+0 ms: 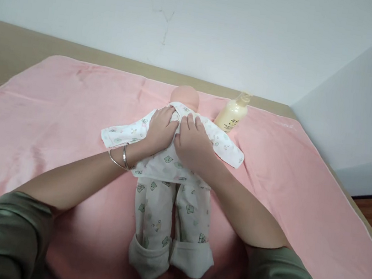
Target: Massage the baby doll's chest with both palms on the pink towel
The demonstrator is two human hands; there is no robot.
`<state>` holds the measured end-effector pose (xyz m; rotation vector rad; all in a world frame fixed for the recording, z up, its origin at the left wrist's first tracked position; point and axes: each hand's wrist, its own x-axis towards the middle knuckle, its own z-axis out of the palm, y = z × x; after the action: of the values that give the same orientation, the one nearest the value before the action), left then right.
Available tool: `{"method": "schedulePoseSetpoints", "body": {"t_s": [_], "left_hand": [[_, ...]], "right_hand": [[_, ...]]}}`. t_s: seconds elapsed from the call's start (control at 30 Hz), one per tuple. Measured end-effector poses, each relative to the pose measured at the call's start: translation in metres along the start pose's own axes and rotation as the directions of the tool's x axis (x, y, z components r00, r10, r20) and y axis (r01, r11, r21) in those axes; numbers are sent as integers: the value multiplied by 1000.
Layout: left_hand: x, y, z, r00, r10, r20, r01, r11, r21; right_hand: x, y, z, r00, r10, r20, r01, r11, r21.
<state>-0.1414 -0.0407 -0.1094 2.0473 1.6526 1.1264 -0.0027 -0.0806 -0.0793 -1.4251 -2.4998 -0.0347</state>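
Note:
A baby doll point(185, 96) lies stretched out on a pink blanket, its head toward the wall and its feet toward me. It wears a white printed top point(164, 166) with the sleeves spread sideways and matching trousers point(156, 214) with turned-up cuffs. My left hand point(161, 129) lies flat on the upper part of the top, left of the middle. Beside it, my right hand point(193, 143) rests flat on the right half. Both hands have their fingers stretched out, and neither grips anything. Two silver bangles point(124, 156) circle my left wrist.
The pink blanket point(51, 139) covers most of a wooden surface point(15, 44) that meets a white wall point(221, 33). A pale yellow pump bottle point(233, 114) leans at the right of the doll's head, close to its sleeve.

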Motion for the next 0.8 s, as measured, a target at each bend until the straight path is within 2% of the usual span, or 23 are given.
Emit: {"method": "schedulePoseSetpoints", "body": {"t_s": [0.07,0.2,0.27,0.8], "left_hand": [[-5,2,3,999,-28,-27,28,1000,6],[-9,5,3,1000,-22,-14,22,1000,9],[-9,6,3,999,-27,-18,28,1000,13],[-9,3,4,999,-10,-54,10,1000,0]], "right_hand": [[9,11,-4,999,-1,52,-3,997,77],[30,36,-7,978,157,139,-181,967,181],[34,42,-5,971,191,141,-217,956,199],[32,40,6,980,189,66,-197,968,156]]}}
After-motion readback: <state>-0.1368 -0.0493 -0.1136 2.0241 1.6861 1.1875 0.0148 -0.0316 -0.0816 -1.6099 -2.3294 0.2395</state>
